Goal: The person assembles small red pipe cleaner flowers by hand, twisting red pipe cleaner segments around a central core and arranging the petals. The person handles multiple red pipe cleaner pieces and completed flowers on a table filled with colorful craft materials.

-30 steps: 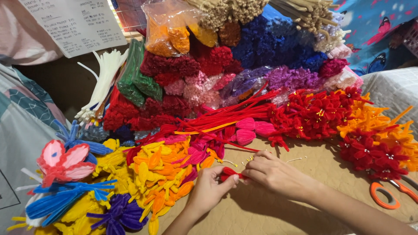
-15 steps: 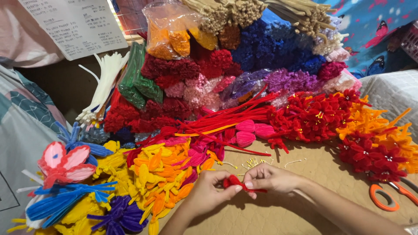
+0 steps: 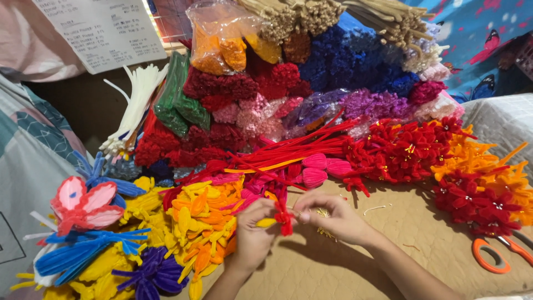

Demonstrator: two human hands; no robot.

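My left hand [image 3: 252, 236] and my right hand [image 3: 331, 218] meet over the brown quilted work surface [image 3: 355, 261]. Between their fingertips they pinch a small red pipe-cleaner flower piece [image 3: 285, 219], each hand gripping one side of it. A yellow petal piece [image 3: 265, 223] shows by my left fingers. Just beyond my right hand lie thin gold stamens [image 3: 323, 213]. To the left of my hands sits a heap of orange and yellow petals [image 3: 197, 219]. Finished red flowers [image 3: 408, 150] lie behind and to the right.
Bundles of pipe cleaners in red, blue, purple, pink, green and tan [image 3: 311, 83] are stacked at the back. Orange-handled scissors [image 3: 494, 253] lie at the right. Orange flowers [image 3: 483, 158], a pink butterfly shape [image 3: 83, 203], blue pieces [image 3: 83, 253] and white stems [image 3: 136, 105] surround the spot.
Both hands have shifted slightly left and closer to me with the red piece, which is now bunched up between the fingertips. The piles have not moved.
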